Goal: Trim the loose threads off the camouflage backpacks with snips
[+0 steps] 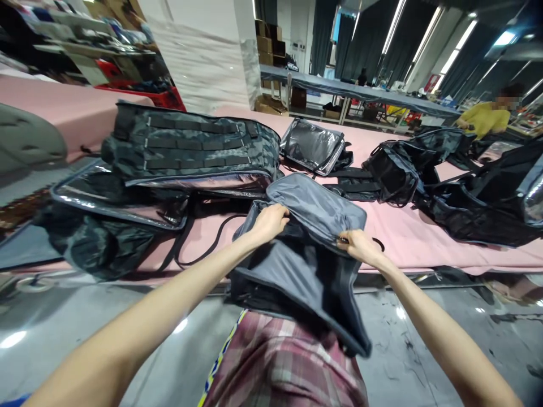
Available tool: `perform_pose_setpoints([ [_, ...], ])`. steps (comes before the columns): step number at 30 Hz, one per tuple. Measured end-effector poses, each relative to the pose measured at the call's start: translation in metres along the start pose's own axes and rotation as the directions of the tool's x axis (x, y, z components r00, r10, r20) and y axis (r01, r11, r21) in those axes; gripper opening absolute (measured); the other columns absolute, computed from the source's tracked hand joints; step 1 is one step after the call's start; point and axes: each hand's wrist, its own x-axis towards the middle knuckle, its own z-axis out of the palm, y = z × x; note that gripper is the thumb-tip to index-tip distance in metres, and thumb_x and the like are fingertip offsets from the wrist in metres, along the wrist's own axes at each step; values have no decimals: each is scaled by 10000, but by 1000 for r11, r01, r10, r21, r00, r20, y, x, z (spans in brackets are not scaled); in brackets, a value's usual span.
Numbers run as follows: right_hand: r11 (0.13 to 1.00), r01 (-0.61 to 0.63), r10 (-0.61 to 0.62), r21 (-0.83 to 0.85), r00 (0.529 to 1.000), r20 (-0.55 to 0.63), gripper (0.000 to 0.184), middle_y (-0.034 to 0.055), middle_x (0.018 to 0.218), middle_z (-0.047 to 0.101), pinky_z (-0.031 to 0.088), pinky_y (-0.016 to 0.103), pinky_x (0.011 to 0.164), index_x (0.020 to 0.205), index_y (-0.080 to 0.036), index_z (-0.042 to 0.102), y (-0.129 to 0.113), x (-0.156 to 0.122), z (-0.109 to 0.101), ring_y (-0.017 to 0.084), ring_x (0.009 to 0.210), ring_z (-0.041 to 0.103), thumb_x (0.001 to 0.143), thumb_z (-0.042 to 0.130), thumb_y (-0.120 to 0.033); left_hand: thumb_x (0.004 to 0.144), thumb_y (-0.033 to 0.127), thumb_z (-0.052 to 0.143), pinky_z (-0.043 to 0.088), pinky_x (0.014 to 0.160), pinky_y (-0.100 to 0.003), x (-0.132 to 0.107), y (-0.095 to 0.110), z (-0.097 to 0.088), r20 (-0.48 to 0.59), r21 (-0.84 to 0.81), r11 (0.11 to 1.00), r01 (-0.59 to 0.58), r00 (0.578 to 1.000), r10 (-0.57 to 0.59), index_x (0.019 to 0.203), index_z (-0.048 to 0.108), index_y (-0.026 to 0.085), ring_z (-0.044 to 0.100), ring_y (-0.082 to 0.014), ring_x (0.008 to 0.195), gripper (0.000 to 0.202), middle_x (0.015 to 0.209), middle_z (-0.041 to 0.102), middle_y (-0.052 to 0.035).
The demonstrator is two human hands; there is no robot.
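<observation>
A grey-blue fabric bag (305,265) hangs over the near edge of the pink table (407,237), part of it draped down toward my lap. My left hand (271,222) is closed on the bag's upper left edge, fingers curled into the opening. At the bag's right side, my right hand (356,246) pinches the fabric near a dark zipper line. A black strap loop lies on the table to the left of the bag.
A large camouflage backpack (190,150) lies open at the left. A shiny grey pouch (314,144) and several black bags (466,198) lie farther back and right. A person in a yellow top (487,120) works at the far right. Grey floor lies below.
</observation>
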Motion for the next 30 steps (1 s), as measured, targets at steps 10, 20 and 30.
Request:
perform_pose_setpoints([
  [10, 566, -165, 180, 808, 981, 75, 350, -49, 592, 473, 171, 203, 384, 766, -166, 519, 29, -10, 7, 29, 383, 185, 672, 585, -496, 716, 383, 587, 450, 661, -270, -9, 27, 36, 182, -152, 979, 134, 978, -106, 760, 669, 165, 631, -214, 756, 237, 786, 691, -65],
  [20, 554, -104, 262, 826, 963, -55, 321, -38, 633, 499, 251, 210, 407, 845, -183, 541, 31, -34, -8, 51, 402, 285, 755, 519, -491, 686, 326, 608, 448, 637, -287, -16, 31, 48, 104, -360, 894, 266, 964, -246, 671, 654, 170, 626, -211, 673, 163, 629, 660, -34],
  [30, 789, 247, -374, -562, 919, -121, 258, 63, 884, 633, 293, 319, 690, 1093, -182, 544, -50, -7, 15, 208, 810, 551, 857, 523, -284, 720, 252, 570, 441, 665, -247, -35, 32, 44, 12, -469, 873, 133, 990, -144, 695, 661, 182, 586, -147, 678, 118, 694, 632, 2],
])
